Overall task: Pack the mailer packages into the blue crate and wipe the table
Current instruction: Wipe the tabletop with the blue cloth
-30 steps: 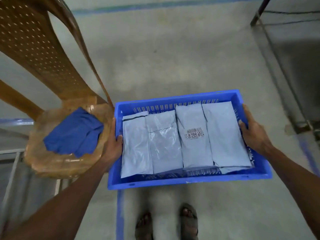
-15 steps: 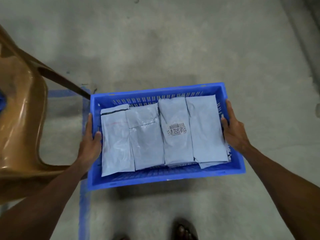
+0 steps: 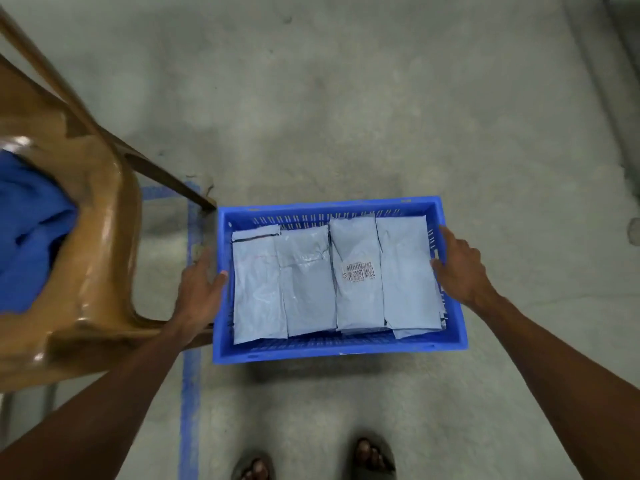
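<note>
The blue crate (image 3: 329, 206) sits low over the concrete floor in front of my feet. Several grey mailer packages (image 3: 306, 282) lie side by side inside it, and one of them carries a barcode label (image 3: 358, 271). My left hand (image 3: 201, 292) grips the crate's left rim with the thumb hooked over the edge. My right hand (image 3: 459, 270) holds the right rim, fingers laid over the wall. A crumpled blue cloth (image 3: 29, 230) lies on the seat of a brown chair at the left.
The brown plastic chair (image 3: 100, 244) stands close to the crate's left side, one leg (image 3: 166, 181) reaching toward its far left corner. A blue tape line (image 3: 190, 393) runs along the floor. My sandalled feet (image 3: 374, 455) are just behind the crate.
The crate has gone down toward the floor with both hands on its rims. The view has tilted further down, and the chair has shifted to the left of the frame.
</note>
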A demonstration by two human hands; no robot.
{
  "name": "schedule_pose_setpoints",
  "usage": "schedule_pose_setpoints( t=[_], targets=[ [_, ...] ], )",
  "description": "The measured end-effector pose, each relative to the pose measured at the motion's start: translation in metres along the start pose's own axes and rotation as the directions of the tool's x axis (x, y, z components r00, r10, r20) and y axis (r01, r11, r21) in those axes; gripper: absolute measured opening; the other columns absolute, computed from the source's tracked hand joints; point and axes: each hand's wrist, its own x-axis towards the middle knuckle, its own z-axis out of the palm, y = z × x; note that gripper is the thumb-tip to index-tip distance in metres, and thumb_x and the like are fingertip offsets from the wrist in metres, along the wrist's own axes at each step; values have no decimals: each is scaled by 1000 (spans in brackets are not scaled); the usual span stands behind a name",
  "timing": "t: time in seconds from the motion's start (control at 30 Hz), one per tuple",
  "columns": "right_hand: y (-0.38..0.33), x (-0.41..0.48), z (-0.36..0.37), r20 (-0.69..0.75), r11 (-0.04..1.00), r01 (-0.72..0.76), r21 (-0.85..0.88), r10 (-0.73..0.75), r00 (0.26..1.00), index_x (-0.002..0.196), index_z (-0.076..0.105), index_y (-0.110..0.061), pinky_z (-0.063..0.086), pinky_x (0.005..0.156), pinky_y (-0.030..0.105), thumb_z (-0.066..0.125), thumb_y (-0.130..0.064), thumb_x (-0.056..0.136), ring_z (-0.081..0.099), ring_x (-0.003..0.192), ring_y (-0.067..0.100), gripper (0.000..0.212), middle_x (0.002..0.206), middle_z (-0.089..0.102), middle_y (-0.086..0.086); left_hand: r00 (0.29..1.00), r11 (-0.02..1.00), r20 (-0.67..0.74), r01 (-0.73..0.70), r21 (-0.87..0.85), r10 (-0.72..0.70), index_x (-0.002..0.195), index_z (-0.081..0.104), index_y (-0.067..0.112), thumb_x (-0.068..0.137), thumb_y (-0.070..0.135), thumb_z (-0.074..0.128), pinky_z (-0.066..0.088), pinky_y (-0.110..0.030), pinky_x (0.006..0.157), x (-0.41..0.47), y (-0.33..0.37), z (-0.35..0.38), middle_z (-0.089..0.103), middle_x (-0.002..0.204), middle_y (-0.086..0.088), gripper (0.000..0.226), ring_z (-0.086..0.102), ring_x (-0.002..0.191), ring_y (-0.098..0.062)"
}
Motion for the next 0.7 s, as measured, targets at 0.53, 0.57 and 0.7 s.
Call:
schedule_pose_setpoints(
  t=[0.53, 0.57, 0.7],
  targets=[
    [-458, -178, -111, 220, 635, 745, 205, -771, 597, 140, 46, -17, 43, 98, 38, 54, -8, 89, 55, 119, 34, 52, 134, 56, 14, 978, 996, -190, 83, -14, -84, 134, 54, 8, 88, 15, 57, 42, -35, 100, -132, 28, -310, 57, 124, -15, 46, 57, 113, -29],
    [-474, -180, -99, 249, 629, 753, 193, -774, 583, 142, 45, -14, 42, 100, 37, 54, -8, 90, 54, 122, 35, 52, 137, 54, 16, 972, 994, -209, 109, -4, -107, 133, 54, 9, 89, 12, 58, 41, -34, 98, -124, 17, -320, 58, 123, -15, 45, 57, 112, -30],
    [-521, -157, -36, 387, 612, 782, 114, -753, 533, 146, 40, -8, 37, 108, 40, 52, -10, 93, 46, 132, 36, 54, 145, 47, 20, 979, 991, -167, 126, 46, -117, 136, 51, 8, 93, 17, 56, 37, -35, 102, -72, -38, -330, 57, 125, -16, 45, 54, 117, -32]
  ],
)
